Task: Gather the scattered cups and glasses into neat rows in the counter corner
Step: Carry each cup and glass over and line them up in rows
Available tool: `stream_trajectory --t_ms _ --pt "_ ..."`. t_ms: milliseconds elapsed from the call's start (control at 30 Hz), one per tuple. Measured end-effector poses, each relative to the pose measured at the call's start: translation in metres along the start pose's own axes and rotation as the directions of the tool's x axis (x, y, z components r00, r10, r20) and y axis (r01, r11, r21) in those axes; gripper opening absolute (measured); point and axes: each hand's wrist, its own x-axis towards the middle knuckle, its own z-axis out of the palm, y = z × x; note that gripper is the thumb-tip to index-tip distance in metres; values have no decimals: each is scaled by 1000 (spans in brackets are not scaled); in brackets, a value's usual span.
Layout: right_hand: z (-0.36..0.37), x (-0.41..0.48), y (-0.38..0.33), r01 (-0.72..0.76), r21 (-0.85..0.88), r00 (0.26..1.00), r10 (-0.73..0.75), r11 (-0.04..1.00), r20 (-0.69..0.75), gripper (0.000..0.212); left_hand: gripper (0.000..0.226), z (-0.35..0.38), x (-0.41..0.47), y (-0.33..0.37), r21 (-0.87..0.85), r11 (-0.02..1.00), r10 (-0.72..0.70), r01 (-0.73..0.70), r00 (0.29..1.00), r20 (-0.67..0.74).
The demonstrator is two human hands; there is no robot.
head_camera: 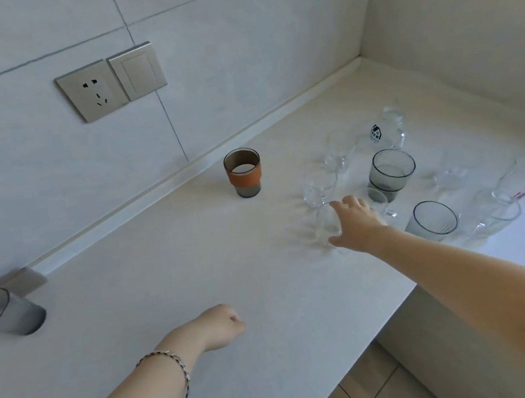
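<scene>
While the right grip [353, 223] curls round a clear glass [327, 226] on the bench [164, 284], right of the orange-banded cup [243, 172] and nearer the person, other clear glasses [320, 189] stand just beside it. Moving it carelessly could knock a neighbour over, I judge; the left grip [223, 325] is curled on nothing.
</scene>
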Motion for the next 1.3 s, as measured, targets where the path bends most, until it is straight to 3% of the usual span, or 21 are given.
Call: stream_trajectory --t_ms 167,300,467,633,767,933,1300 --pt "11 30 -4 -8 -66 998 12 998 67 85 34 -7 1 -13 -2 998 -68 68 998 -7" --pt "16 38 -4 -6 -175 1000 7 984 7 79 32 -13 -1 -33 -58 991 -120 117 992 -38" --pt "13 30 -10 22 -133 1000 -21 991 2 80 29 -8 -8 -59 -115 983 -151 145 987 -46" --pt "26 6 -56 155 -61 987 -153 986 41 85 27 -1 -29 -92 -171 971 -177 165 983 -56" --pt "38 -18 -128 322 -66 943 -313 944 115 85 20 4 -58 -134 -250 948 -218 194 973 -72" --pt "63 -57 -248 533 -88 842 -516 842 157 84 28 11 -108 -221 -338 908 -298 247 949 -107" --pt "138 -150 -528 742 -82 660 -702 666 267 86 37 41 -240 -449 -418 840 -430 347 895 -121"
